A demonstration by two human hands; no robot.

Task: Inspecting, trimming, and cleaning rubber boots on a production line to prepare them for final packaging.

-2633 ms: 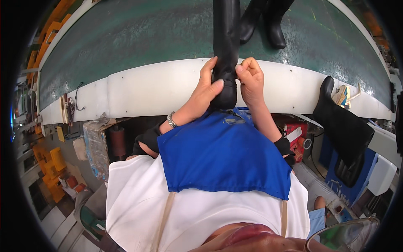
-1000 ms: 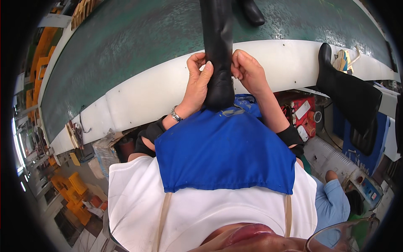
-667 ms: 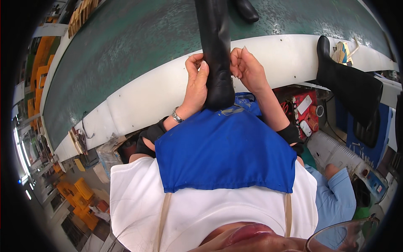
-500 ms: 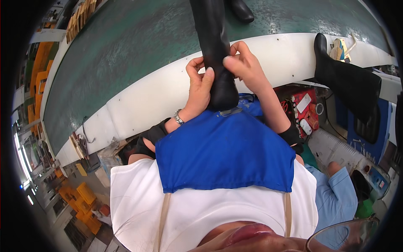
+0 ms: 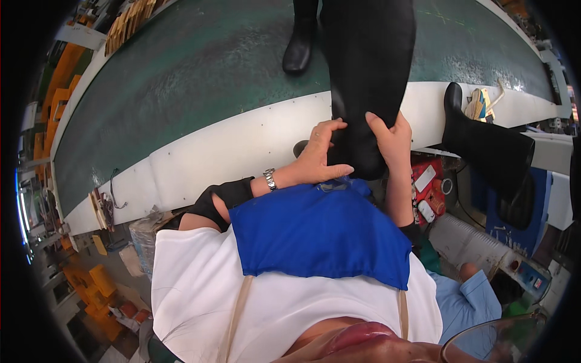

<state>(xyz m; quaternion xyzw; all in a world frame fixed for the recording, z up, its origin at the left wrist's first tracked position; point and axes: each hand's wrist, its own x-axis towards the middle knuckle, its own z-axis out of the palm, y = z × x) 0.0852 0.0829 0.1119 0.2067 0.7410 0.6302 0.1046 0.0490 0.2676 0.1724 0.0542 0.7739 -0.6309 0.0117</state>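
A tall black boot (image 5: 369, 66) stretches away from my lap over the white ledge, the broad face of its shaft toward me. On its left side, my left hand (image 5: 321, 154) has curled fingers against the leather and the thumb stretched along the near end. My right hand (image 5: 393, 145) grips the right side, thumb on top and the other fingers hidden behind. The boot's near end rests close to my blue apron (image 5: 321, 236). Another black boot (image 5: 299, 48) is on the green belt just left of it.
The white ledge (image 5: 236, 139) borders the green belt (image 5: 181, 78). A third black boot (image 5: 487, 136) lies across the ledge at right, beside a yellow and white item (image 5: 480, 104). A red tray (image 5: 428, 181) with small things sits below. A person in light blue (image 5: 466, 302) is at lower right.
The held boot has turned from its narrow side to its broad shaft face. Both hands have shifted right and nearer. The boot on the belt now appears further left and nearer.
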